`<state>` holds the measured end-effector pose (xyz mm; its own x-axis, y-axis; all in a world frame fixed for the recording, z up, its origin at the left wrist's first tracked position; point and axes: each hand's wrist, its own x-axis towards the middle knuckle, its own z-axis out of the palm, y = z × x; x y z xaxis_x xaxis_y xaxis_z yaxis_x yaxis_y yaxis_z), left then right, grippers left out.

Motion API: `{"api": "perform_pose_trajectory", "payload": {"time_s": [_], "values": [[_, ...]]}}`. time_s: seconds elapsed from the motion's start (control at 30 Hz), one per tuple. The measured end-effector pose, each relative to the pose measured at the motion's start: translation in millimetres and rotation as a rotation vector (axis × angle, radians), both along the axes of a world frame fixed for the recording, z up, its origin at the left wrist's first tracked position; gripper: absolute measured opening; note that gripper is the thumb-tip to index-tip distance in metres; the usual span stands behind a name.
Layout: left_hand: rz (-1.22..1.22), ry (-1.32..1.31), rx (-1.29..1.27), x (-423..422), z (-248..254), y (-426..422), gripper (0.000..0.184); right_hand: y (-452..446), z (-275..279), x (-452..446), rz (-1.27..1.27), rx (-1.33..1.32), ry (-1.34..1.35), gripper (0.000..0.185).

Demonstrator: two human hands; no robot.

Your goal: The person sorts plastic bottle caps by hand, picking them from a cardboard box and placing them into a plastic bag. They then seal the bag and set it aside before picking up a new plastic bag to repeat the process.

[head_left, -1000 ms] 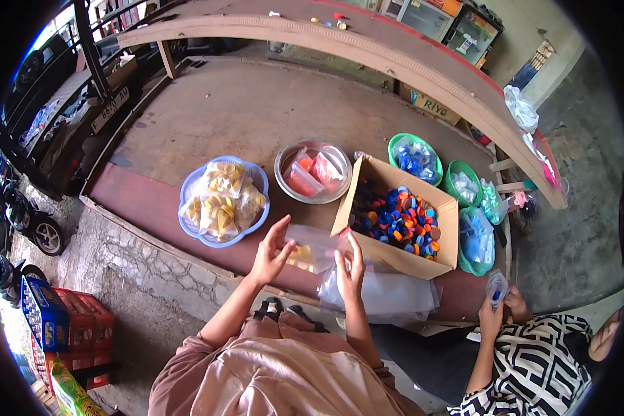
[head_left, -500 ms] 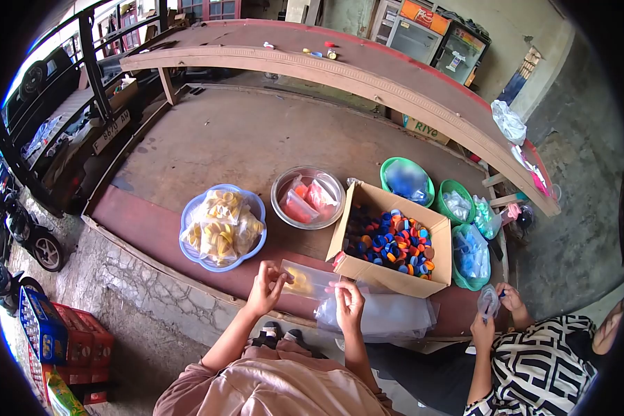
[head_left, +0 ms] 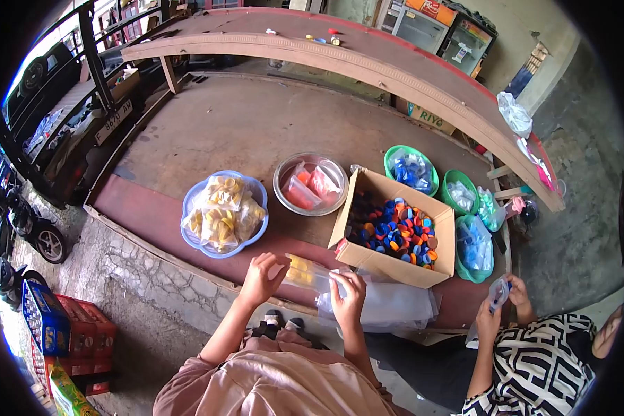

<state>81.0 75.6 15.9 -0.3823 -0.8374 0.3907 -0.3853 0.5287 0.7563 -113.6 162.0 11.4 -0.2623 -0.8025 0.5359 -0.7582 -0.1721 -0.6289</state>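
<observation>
A clear plastic bag of yellow caps [head_left: 301, 271] is stretched between my hands at the table's front edge. My left hand [head_left: 262, 279] is at the bag's filled left end, thumb and fingers apart and fingertips by its edge. My right hand [head_left: 348, 297] pinches the other end between thumb and fingers. Beneath it lies a stack of flat clear plastic bags [head_left: 388, 305]. Beyond my left hand, a blue-lavender basket [head_left: 189, 239] holds filled bags of yellow caps [head_left: 223, 215]. A metal bowl [head_left: 281, 197] with bags of red-pink pieces [head_left: 312, 186] stands beside it.
A cardboard box [head_left: 388, 263] of mixed coloured caps [head_left: 399, 232] stands right of the bowl. Several green baskets [head_left: 431, 170] of bagged pieces are behind and beside it. On the right, a co-worker's hands [head_left: 489, 319] hold a clear bag. A raised wooden shelf [head_left: 367, 69] spans the back.
My left hand has loosened from its pinch, with its fingers straighter and slightly higher. My right hand still grips the bag. The co-worker's hands have come closer together, and the view has shifted slightly.
</observation>
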Motion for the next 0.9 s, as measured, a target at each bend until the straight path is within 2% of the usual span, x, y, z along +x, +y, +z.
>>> {"api": "perform_pose_trajectory", "payload": {"time_s": [0.07,0.1,0.13,0.2,0.37,0.6,0.67,0.73,0.8,0.9], "values": [[0.009,0.086,0.057,-2.0,1.0,-0.9,0.012,-3.0,-1.5,0.1,-0.013,-0.014,-0.003,0.013],[0.044,0.102,-0.099,-5.1,0.4,-1.9,0.012,-3.0,-2.2,0.5,-0.023,-0.021,-0.007,0.013],[0.024,0.117,-0.146,-5.8,-1.4,-5.6,0.012,-4.3,-2.8,0.1,-0.034,-0.031,-0.011,0.012],[-0.015,0.118,0.054,-3.3,-8.4,-7.4,0.011,-9.1,-6.5,-3.9,0.055,0.007,-0.226,0.009],[-0.004,0.211,0.306,-2.8,-17.5,-8.9,0.008,-7.8,-9.9,-0.3,-0.035,0.055,-0.495,0.008],[-0.065,0.276,0.441,-1.6,-22.6,-10.0,0.01,-2.1,-16.1,-4.7,0.022,0.072,-0.4,0.005],[-0.052,0.243,0.379,-0.4,-25.5,-10.5,0.009,-1.0,-14.5,-2.7,0.031,0.085,-0.392,0.004],[-0.023,0.295,0.438,0.0,-29.5,-10.5,0.013,-0.9,-14.1,-1.2,0.048,0.047,-0.347,0.005],[-0.088,0.53,0.51,-2.0,-38.8,-8.1,0.017,1.1,-16.9,2.0,0.012,0.045,-0.402,0.006],[-0.125,0.443,0.515,5.6,-36.1,-5.2,0.025,2.5,-30.5,2.6,-0.026,0.032,-0.488,0.012]]}}
